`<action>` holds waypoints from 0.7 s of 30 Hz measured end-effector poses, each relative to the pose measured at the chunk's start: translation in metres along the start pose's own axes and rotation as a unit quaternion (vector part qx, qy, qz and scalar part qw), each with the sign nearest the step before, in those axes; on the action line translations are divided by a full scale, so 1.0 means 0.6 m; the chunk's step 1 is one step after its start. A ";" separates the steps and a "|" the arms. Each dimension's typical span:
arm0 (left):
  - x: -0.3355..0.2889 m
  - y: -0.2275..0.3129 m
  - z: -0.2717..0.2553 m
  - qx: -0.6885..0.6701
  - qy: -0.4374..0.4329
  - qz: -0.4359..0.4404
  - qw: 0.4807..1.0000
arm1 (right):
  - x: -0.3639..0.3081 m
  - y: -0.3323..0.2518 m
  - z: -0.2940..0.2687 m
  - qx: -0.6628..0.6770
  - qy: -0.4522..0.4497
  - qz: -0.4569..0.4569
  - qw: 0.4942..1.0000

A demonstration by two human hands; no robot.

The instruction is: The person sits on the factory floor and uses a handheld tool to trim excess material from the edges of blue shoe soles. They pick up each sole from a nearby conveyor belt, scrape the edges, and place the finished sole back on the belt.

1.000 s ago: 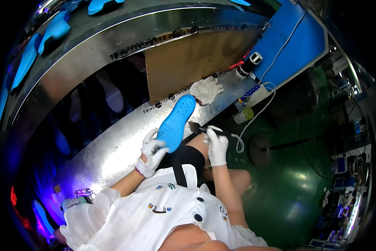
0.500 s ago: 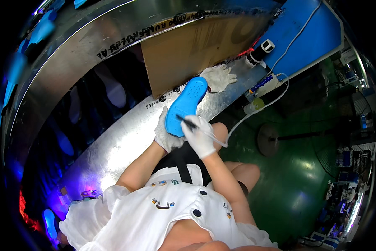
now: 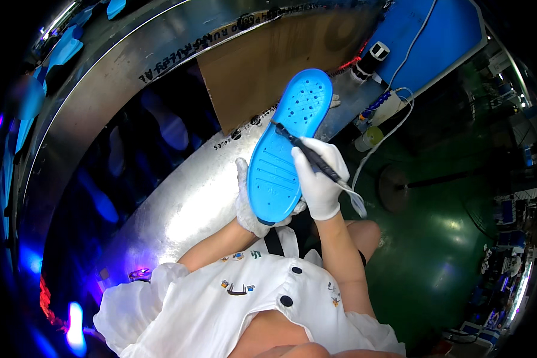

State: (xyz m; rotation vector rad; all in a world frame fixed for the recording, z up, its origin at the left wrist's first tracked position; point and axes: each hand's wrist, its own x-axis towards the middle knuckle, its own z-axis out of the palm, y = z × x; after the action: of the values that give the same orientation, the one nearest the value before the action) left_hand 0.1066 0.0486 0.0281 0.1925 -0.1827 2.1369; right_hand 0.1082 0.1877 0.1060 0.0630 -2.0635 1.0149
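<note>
A bright blue shoe sole (image 3: 286,149) is held up over the metal bench, its moulded inner face toward me. My left hand (image 3: 248,206), in a white glove, grips it from below at the heel end. My right hand (image 3: 321,179), also white-gloved, holds a thin dark brush (image 3: 310,156) like a pen. The brush tip touches the sole's right edge near the middle, and a pale handle end sticks out behind my hand.
A shiny metal bench (image 3: 179,203) curves from lower left to upper right. A brown board (image 3: 268,59) stands behind the sole. A blue panel (image 3: 435,42), a white cable (image 3: 394,119) and small bottles (image 3: 368,138) sit at upper right. Green floor lies to the right.
Both hands have lifted the blue sole closer to me and turned it more upright. The brush tip has moved up along the sole's edge.
</note>
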 end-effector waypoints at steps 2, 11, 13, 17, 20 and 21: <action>0.000 -0.009 -0.036 0.292 0.194 0.161 0.923 | -0.009 -0.025 -0.006 0.011 -0.079 -0.126 0.989; 0.023 -0.015 -0.010 0.071 0.312 0.190 0.928 | -0.030 -0.036 -0.021 0.020 -0.127 -0.154 0.980; 0.015 -0.004 -0.057 0.058 0.184 0.206 0.959 | -0.027 -0.059 -0.028 0.080 -0.182 -0.137 0.970; 0.000 0.004 -0.057 0.159 0.103 0.142 0.972 | -0.011 -0.015 -0.032 0.057 -0.074 -0.046 0.995; 0.007 -0.002 -0.060 0.291 0.189 0.193 0.918 | -0.042 -0.062 -0.035 0.051 -0.176 -0.155 0.971; 0.006 -0.002 -0.053 0.248 0.144 0.197 0.937 | -0.040 -0.072 -0.042 0.068 -0.212 -0.147 0.964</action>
State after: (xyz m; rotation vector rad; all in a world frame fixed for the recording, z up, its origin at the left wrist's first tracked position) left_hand 0.1032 0.0587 -0.0022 0.1369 0.5406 2.5484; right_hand 0.1565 0.1686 0.1257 0.6902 -2.2682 1.0162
